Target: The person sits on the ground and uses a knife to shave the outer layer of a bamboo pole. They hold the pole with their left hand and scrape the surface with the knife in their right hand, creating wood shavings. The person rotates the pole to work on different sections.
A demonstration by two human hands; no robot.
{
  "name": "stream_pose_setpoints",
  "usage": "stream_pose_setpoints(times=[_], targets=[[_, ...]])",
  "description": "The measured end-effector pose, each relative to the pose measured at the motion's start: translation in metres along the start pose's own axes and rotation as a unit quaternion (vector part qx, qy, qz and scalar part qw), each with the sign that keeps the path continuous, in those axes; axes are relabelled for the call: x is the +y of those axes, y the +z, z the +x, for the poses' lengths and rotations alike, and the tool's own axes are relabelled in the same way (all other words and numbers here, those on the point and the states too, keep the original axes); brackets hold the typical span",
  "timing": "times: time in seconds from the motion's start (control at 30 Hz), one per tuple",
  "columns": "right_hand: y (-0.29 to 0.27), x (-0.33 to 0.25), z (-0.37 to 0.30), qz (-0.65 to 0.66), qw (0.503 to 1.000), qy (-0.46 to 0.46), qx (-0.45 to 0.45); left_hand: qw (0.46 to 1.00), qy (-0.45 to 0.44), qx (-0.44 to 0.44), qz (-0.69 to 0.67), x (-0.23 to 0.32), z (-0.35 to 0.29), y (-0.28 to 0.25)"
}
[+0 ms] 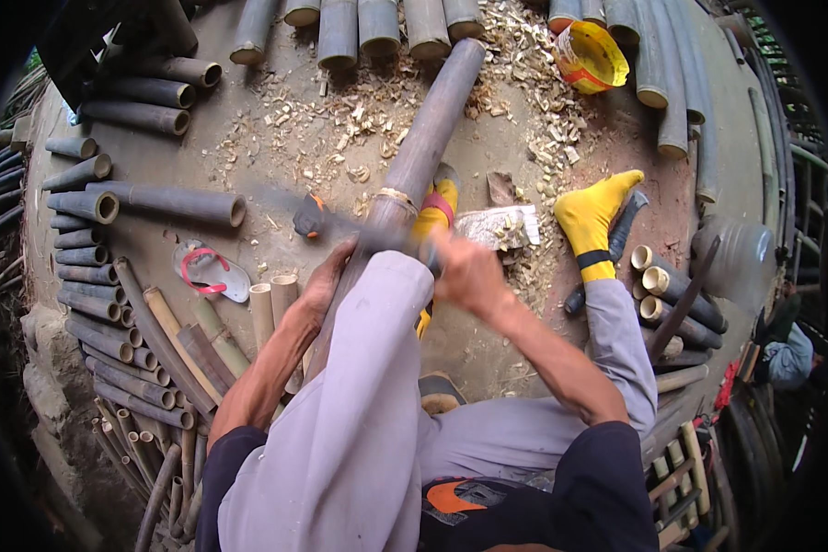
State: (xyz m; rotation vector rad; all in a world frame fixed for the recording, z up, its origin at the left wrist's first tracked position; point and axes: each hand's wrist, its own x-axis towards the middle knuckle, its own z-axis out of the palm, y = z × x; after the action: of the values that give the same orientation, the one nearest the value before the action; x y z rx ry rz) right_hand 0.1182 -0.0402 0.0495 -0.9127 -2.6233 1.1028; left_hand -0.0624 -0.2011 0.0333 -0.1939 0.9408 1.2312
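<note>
Clamping left hand [326,283] on bamboo pole [428,138], right hand [470,279] on blurred tool [388,239]; apparently trimming beyond left hand; next probably needs steady bracing.

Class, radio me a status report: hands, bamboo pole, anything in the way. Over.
Left hand against bamboo pole. Right hand gripping blurred tool across it. Pole slanting, scattered chips near far end. Bent left knee hiding part of pole.
</note>
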Motion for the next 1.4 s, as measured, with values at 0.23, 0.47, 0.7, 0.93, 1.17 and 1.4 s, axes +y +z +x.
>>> stream_pose_setpoints(times=[0.23,0.47,0.7,0.93,1.17,1.4], targets=[[-0.011,-0.017,-0.013,-0.022,0.998,-0.043,-0.038,0.997,0.012,0.075,-0.003,0.006,0.001,0.031],[-0.016,0.022,0.021,0.000,0.999,0.046,0.007,0.995,-0.064,0.058,0.053,0.022,-0.008,0.040],[-0.029,0.025,0.037,-0.042,0.994,0.106,-0.005,0.993,-0.065,0.062,0.081,0.021,-0.009,0.035],[-0.002,0.009,0.008,-0.068,0.997,0.023,-0.041,0.984,-0.032,0.144,0.099,0.013,-0.014,0.042],[-0.005,-0.011,-0.003,-0.043,0.996,-0.065,-0.046,0.998,-0.029,0.038,-0.039,0.007,-0.013,0.031],[-0.015,0.011,0.018,0.022,0.999,0.028,-0.016,0.997,-0.058,0.006,-0.052,0.006,-0.012,0.015]])
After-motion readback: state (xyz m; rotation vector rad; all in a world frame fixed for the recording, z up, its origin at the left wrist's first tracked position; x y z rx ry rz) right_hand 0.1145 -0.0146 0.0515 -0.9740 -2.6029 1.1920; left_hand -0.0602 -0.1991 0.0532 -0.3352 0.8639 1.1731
